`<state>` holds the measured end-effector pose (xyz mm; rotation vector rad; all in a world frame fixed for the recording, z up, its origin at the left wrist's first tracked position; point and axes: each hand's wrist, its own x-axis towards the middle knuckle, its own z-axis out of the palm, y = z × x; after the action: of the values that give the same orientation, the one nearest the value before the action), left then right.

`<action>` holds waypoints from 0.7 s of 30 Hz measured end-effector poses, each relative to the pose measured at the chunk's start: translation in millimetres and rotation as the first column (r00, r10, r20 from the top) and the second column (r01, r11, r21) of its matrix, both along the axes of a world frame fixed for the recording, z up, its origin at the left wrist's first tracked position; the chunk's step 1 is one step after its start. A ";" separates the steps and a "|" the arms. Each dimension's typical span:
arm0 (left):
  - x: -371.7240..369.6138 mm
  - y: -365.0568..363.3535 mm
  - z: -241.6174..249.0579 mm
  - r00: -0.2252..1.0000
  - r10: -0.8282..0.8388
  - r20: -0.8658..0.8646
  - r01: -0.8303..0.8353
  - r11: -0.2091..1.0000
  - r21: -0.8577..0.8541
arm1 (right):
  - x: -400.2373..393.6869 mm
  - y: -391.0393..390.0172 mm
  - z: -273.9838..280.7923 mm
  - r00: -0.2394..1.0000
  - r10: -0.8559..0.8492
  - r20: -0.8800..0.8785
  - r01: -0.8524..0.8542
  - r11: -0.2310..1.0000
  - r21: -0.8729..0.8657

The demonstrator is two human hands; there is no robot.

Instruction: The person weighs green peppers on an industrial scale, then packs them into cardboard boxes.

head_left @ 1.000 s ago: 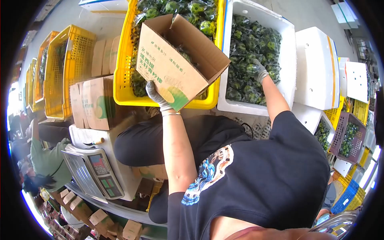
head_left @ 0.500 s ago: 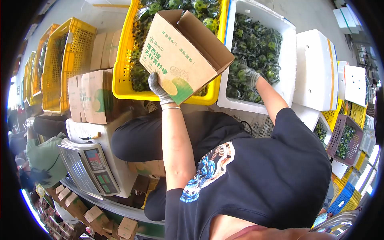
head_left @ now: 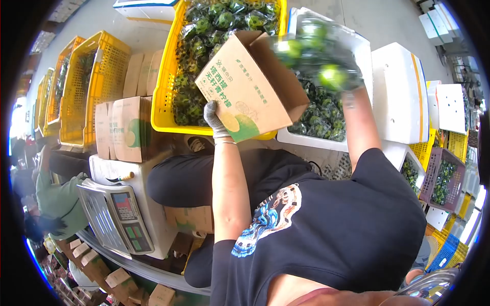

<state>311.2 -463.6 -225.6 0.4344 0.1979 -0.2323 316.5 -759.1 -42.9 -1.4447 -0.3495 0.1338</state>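
Observation:
My left hand [head_left: 216,120], in a grey knitted glove, grips the lower left edge of an open cardboard box [head_left: 239,92] printed with green lettering and a lime picture. The box is tilted, its opening turned to the upper right. My gloved right hand [head_left: 351,80], smeared by motion, holds several limes in clear plastic bags [head_left: 317,53], just right of the box's opening. Beneath it stands a white foam box [head_left: 363,56] filled with more bagged limes [head_left: 320,115]. Behind the cardboard box, a yellow crate [head_left: 159,109] also holds bagged limes.
On the left, flattened cartons [head_left: 120,130] stand upright beside a weighing scale [head_left: 115,217] and a knife [head_left: 121,177]. Yellow crates [head_left: 97,86] line the far left, near a person in a green top [head_left: 61,201]. White foam boxes [head_left: 400,94] and a purple crate [head_left: 443,178] stand right.
My right hand has risen out of the white foam box with bagged limes and moved up toward the cardboard box. My left hand still holds the box, which has shifted slightly down and right.

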 end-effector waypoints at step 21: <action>-65.9 147.7 157.6 0.537 0.751 0.385 -0.654 0.659 -0.373 | -58.7 298.3 22.6 0.783 0.386 0.487 -0.092 0.847 -0.523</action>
<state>245.3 -316.0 -68.0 0.1825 -0.1903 0.6879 257.8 -460.8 -20.3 -1.9144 -1.0811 -0.0197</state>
